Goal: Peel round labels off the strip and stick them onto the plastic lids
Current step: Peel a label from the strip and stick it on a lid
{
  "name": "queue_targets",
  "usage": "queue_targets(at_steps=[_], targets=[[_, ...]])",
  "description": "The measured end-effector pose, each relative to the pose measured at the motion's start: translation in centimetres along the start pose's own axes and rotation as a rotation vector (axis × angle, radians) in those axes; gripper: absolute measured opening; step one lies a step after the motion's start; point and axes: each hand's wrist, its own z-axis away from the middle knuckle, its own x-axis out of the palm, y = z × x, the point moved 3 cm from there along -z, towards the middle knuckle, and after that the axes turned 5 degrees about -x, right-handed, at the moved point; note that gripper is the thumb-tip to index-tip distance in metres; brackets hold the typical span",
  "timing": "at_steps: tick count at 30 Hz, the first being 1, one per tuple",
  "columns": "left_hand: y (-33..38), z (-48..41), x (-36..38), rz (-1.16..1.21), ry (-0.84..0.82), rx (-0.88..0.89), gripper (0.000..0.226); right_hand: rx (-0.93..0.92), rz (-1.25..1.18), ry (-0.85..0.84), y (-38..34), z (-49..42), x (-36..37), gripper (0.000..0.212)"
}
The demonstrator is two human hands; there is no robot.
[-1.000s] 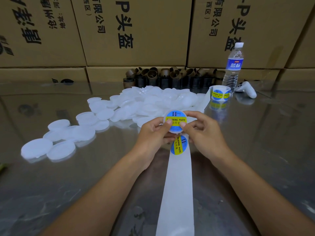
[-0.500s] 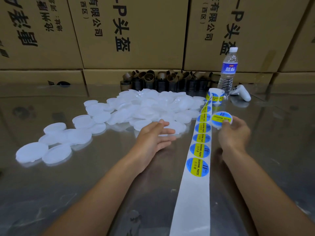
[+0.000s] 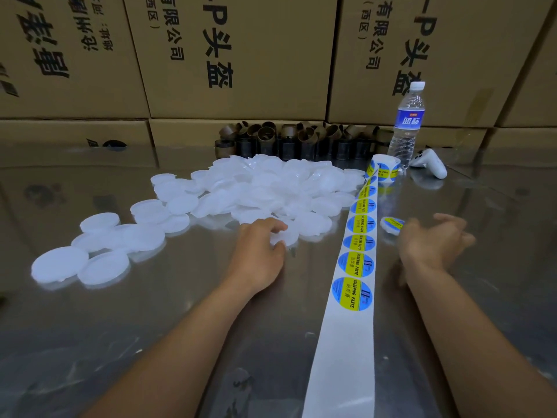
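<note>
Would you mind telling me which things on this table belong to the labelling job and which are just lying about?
Job in hand: label strip, label roll, pile of blank lids, blank lid in the left hand grip, labelled lid beside the right hand.

Lying about: water bottle, white controller, cardboard cores, cardboard boxes.

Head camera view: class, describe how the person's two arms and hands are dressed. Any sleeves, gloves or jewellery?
The left forearm and right forearm are bare down to the picture's lower edge, with no sleeves in view. The left hand and right hand wear no gloves. No watch, bracelet or ring shows, though the right hand is motion-blurred, so a small ring cannot be ruled out.
</note>
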Motion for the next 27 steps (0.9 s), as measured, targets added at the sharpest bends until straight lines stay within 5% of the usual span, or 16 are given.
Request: queue_targets(at_steps=[4,9,15,22,27], targets=[[0.2,0.2,-0.2,-0.130,-0.008,0.025,0.013,-0.271,-0.040,-0.082,-1.6,1.5,0.4,0.030],[0.6,0.5,-0.6,-0.160,0.005,0.047,0.022,-0.576,-0.101,-0.349,-2.9,3.7,1.5,0.023],[2.0,0.4,-1.1,0.339,-0.049,0.069,0.023,-0.818,-0.073,-0.772,-3.2,6.2,2.4,0.044],[2.2,0.6,-0.7,0.692,-0.198,-0.035,0.044,-0.595,-0.165,-0.952,-3.6,7.0,2.6,0.014],[2.3,0.6,-0.1,0.889,-0.284,-0.003,0.028,-0.279,-0.332,-1.061,-3.6,7.3,2.7,0.003]])
